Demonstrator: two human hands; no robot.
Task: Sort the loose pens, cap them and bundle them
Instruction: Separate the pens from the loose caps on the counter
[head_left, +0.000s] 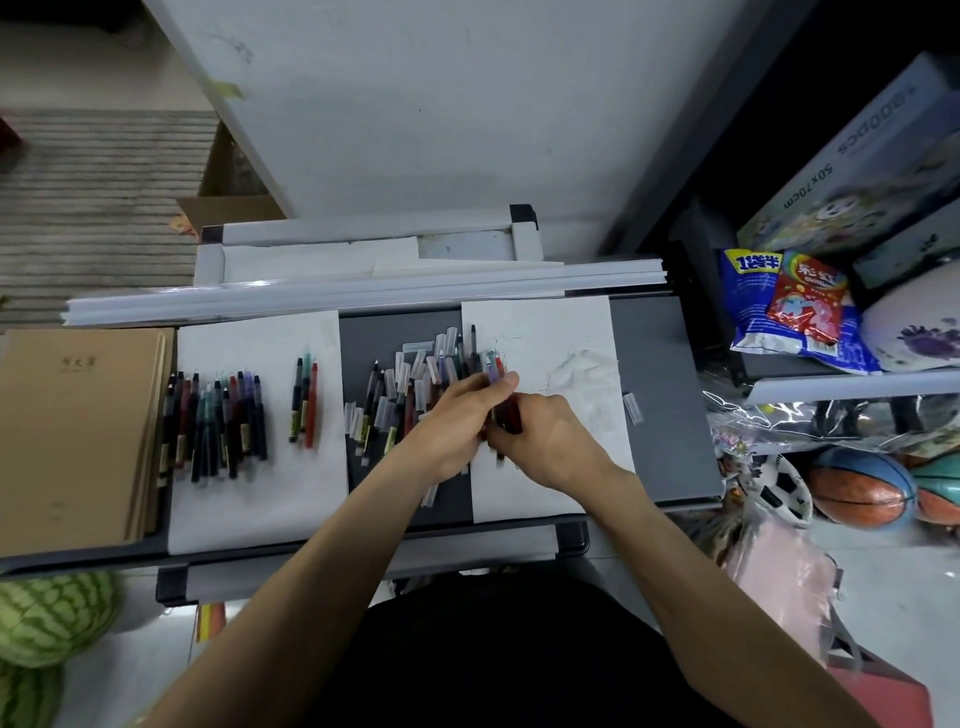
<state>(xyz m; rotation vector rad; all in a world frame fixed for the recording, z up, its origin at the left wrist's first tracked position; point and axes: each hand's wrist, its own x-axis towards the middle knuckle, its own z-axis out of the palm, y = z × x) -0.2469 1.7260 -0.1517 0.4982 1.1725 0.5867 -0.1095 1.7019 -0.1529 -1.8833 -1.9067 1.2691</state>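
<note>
Both hands meet over the worktop (665, 395): left hand (457, 421) and right hand (545, 441) clamped together around a small clutch of pens (506, 415). Looks like gathering for a bundle beside the loose pile (415, 384); next comes squaring the ends.

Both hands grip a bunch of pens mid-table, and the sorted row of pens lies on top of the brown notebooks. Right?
Not quite. The head view shows the left hand and right hand gripping a bunch of pens, but the sorted row of pens lies on the white sheet beside the brown notebooks, not on them.
</note>
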